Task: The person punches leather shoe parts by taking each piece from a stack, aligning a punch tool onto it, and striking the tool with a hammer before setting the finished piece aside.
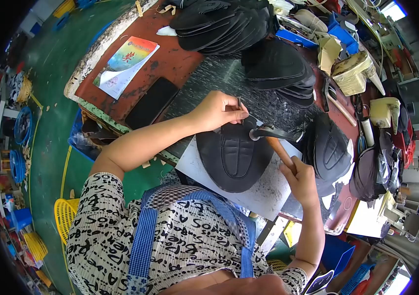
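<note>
Shoe upper (pixel 234 157) lies flat on grey board (pixel 268 189). Left hand (pixel 217 110) pinches what looks like a punch upright at its edge; right hand (pixel 300 179) clenched around hammer (pixel 273 140). Keep punch vertical, fingers clear below hammer head.

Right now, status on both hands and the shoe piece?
Left hand pinches a small punch on the shoe piece. Right hand grips the hammer. Nothing between.

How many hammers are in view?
1: the hammer is in the right hand, its head over the black shoe piece that the left hand steadies. Clutter may hide others.
</note>
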The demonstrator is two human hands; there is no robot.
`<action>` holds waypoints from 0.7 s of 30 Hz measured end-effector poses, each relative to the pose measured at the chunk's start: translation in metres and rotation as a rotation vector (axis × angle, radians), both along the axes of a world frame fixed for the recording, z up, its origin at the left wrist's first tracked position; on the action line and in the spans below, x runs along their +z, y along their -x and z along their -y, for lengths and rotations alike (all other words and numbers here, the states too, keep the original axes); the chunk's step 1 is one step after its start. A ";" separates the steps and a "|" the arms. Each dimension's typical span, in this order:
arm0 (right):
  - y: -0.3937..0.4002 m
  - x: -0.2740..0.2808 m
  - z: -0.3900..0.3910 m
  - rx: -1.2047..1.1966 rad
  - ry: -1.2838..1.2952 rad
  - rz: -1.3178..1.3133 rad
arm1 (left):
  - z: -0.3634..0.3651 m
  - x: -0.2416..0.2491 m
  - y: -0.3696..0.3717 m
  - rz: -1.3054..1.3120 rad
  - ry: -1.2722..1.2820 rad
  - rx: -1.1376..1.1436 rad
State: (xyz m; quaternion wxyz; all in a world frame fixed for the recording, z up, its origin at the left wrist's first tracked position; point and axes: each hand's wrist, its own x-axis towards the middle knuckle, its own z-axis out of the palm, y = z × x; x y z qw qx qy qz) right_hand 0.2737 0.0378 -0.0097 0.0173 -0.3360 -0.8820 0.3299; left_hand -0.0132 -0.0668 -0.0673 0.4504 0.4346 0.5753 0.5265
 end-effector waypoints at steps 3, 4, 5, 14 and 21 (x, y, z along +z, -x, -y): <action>0.000 0.012 -0.005 -0.027 0.079 -0.182 | 0.004 0.009 -0.003 -0.334 -0.080 -0.013; 0.000 0.016 -0.003 -0.074 0.137 -0.288 | 0.003 0.006 -0.004 -0.468 -0.207 0.006; 0.002 0.022 -0.001 -0.051 0.211 -0.482 | 0.004 0.008 -0.006 -0.548 -0.255 0.004; 0.015 0.008 0.002 -0.072 0.078 -0.174 | 0.007 0.004 -0.008 -0.598 -0.352 0.031; 0.010 0.003 -0.003 -0.170 0.168 -0.284 | 0.006 0.006 0.012 -0.054 0.028 -0.092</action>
